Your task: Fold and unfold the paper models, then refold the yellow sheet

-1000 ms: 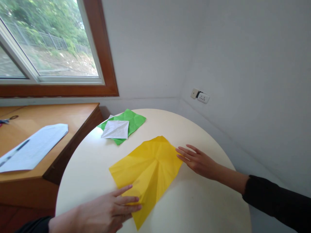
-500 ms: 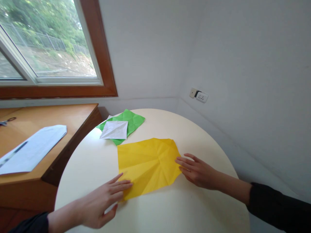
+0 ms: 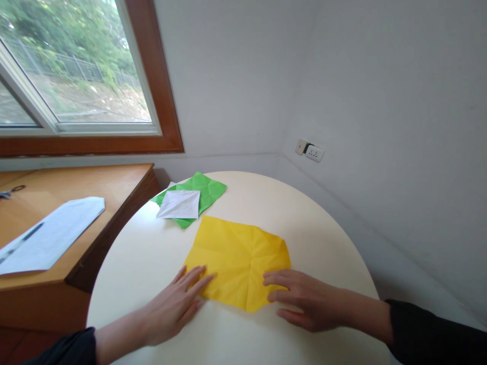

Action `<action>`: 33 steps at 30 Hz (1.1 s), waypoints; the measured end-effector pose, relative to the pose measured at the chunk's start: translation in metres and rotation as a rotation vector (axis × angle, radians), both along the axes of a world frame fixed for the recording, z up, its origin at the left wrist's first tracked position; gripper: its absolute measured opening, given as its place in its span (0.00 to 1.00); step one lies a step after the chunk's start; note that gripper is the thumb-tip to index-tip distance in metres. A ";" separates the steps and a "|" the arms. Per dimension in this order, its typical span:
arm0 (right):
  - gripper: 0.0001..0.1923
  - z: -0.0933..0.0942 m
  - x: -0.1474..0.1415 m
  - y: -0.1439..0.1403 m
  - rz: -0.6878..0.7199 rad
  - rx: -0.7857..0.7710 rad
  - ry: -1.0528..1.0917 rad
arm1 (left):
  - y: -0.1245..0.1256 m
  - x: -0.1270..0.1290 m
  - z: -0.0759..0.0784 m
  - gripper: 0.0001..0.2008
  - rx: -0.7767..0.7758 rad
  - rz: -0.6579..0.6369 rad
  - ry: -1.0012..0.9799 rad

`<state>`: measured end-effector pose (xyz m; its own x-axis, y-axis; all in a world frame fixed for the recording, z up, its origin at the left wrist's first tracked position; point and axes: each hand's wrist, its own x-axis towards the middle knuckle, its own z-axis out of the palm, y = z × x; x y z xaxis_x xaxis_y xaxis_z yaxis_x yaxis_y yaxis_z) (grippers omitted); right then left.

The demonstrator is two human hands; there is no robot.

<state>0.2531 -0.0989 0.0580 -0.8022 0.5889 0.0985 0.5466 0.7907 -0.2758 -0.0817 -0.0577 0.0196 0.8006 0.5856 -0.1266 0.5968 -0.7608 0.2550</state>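
A creased yellow paper square (image 3: pixel 238 256) lies flat on the round cream table (image 3: pixel 315 223). My left hand (image 3: pixel 177 304) rests flat with its fingertips on the sheet's near left corner. My right hand (image 3: pixel 302 301) lies flat, fingers spread, touching the sheet's near right edge. Neither hand grips anything. Behind the yellow sheet a green paper (image 3: pixel 207 190) lies with a smaller white folded paper (image 3: pixel 179 204) on top of it.
A wooden desk (image 3: pixel 76 182) stands to the left, against the table, with a white envelope (image 3: pixel 49 233) and scissors (image 3: pixel 11 191) on it. A window is above it. White walls meet behind the table, with a wall socket (image 3: pixel 311 150) on the right.
The yellow sheet has turned clockwise on the table. Both hands moved with it: the right hand came toward me to the near right edge, the left shifted to the near left corner.
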 end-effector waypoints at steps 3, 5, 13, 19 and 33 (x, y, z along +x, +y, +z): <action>0.20 0.012 -0.002 -0.004 -0.097 -0.229 0.043 | -0.001 0.003 -0.001 0.25 0.019 0.014 -0.016; 0.22 0.016 -0.003 -0.005 -0.172 -0.321 0.058 | -0.001 0.005 -0.001 0.25 0.029 0.017 -0.019; 0.22 0.001 0.005 0.011 -0.282 -0.323 0.085 | 0.001 0.005 -0.008 0.22 0.024 0.011 -0.028; 0.33 -0.007 0.023 0.023 -0.245 -0.332 0.008 | 0.005 -0.002 -0.013 0.24 0.033 -0.035 -0.065; 0.46 -0.039 0.052 0.025 -0.221 -0.193 -0.231 | 0.017 -0.003 -0.006 0.25 0.029 -0.030 -0.033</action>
